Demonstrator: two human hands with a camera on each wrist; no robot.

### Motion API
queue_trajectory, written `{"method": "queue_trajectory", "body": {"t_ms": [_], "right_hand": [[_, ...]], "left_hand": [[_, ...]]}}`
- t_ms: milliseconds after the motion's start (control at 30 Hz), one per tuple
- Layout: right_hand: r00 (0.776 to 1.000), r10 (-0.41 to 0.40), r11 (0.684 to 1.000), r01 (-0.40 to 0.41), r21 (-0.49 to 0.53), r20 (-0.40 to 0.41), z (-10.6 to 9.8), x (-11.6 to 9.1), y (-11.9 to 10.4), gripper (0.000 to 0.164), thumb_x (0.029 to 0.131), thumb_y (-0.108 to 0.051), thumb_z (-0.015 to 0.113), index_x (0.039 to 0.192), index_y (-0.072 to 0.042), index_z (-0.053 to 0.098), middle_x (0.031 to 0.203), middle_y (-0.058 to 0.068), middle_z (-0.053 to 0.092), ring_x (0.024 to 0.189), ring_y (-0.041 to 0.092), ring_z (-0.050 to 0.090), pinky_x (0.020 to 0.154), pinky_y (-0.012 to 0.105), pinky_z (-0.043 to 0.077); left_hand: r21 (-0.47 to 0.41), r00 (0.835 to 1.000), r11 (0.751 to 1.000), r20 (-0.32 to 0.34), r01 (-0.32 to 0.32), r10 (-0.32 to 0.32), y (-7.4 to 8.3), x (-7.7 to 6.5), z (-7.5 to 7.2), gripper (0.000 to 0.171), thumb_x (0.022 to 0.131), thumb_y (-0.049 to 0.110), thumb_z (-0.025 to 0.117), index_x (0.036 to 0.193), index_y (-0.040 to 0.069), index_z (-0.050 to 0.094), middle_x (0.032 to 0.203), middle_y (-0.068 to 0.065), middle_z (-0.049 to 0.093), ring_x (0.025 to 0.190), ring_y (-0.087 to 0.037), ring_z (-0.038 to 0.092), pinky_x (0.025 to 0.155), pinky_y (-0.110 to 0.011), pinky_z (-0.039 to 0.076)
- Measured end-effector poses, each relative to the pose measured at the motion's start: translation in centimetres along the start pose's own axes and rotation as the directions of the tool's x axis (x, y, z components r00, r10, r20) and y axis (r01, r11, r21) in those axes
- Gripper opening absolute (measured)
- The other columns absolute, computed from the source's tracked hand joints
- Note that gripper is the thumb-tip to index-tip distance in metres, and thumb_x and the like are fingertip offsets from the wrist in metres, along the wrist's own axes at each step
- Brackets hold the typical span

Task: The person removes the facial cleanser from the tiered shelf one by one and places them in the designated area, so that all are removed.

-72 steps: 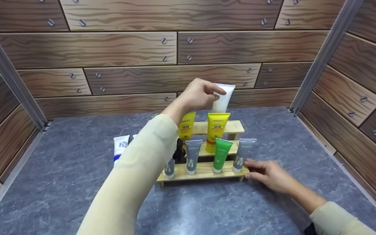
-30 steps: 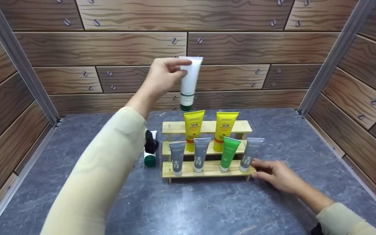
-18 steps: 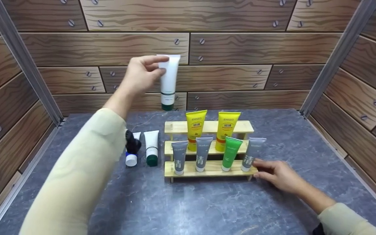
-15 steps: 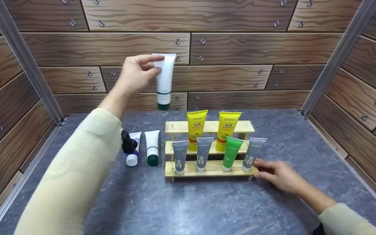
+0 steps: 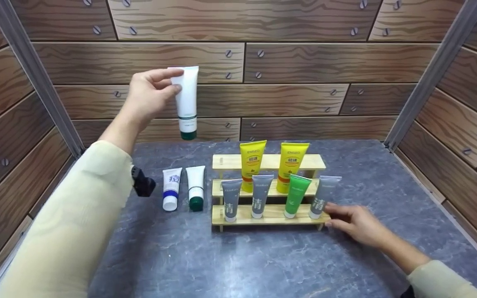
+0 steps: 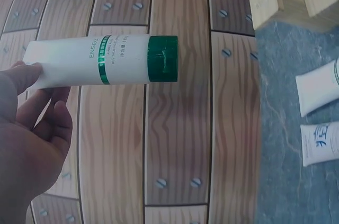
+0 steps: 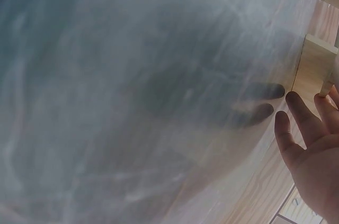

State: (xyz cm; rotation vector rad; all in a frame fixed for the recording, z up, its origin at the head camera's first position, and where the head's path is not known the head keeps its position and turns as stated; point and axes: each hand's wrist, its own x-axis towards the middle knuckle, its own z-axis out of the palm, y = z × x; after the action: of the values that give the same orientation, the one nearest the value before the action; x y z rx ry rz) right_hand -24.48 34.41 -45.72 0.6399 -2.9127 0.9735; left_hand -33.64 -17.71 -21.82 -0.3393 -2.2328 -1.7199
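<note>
Taking the white tube (image 5: 186, 101) away, left of the wooden rack (image 5: 276, 210), pinching tube in left hand (image 5: 149, 95), rack in right hand (image 5: 359, 224).

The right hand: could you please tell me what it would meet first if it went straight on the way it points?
The right hand would first meet the wooden rack, at the right end of its lowest tier, which it seems to pinch, though exact contact is unclear.
</note>
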Motion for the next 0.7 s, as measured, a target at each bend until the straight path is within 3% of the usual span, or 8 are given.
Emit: {"method": "queue_trajectory", "body": {"t_ms": [267,533,700], "right_hand": [[1.000,0.018,1.000,-0.018,0.002,0.004,0.0,0.0,-0.1,0.052,0.096,-0.035,0.079,0.135,-0.002,0.070,0.143,0.023,0.062,0.131,0.047,0.060,0.110,0.064,0.042],[0.999,0.040,0.999,-0.040,0.010,0.008,0.1,0.0,0.1,0.052,0.096,-0.036,0.079,0.136,-0.004,0.070,0.145,0.022,0.060,0.133,0.046,0.058,0.112,0.064,0.040],[0.999,0.040,0.999,-0.040,0.014,0.012,0.2,-0.1,0.2,0.053,0.095,-0.036,0.079,0.136,-0.004,0.070,0.146,0.022,0.059,0.133,0.047,0.058,0.112,0.065,0.039]], "left_hand": [[0.033,0.999,0.999,-0.031,0.036,-0.035,-1.8,-0.9,-2.4,0.037,0.101,0.001,0.069,0.137,0.009,0.072,0.134,-0.023,0.069,0.111,-0.020,0.068,0.082,-0.026,0.055],[0.089,0.997,0.993,-0.044,0.074,-0.071,-3.8,-1.7,-4.4,0.040,0.102,0.006,0.070,0.142,0.010,0.069,0.138,-0.023,0.067,0.120,-0.022,0.067,0.094,-0.030,0.055],[0.105,0.994,0.990,-0.054,0.096,-0.091,-4.9,-2.2,-5.1,0.040,0.103,0.008,0.070,0.142,0.010,0.069,0.137,-0.023,0.067,0.111,-0.015,0.067,0.084,-0.026,0.053]]}}
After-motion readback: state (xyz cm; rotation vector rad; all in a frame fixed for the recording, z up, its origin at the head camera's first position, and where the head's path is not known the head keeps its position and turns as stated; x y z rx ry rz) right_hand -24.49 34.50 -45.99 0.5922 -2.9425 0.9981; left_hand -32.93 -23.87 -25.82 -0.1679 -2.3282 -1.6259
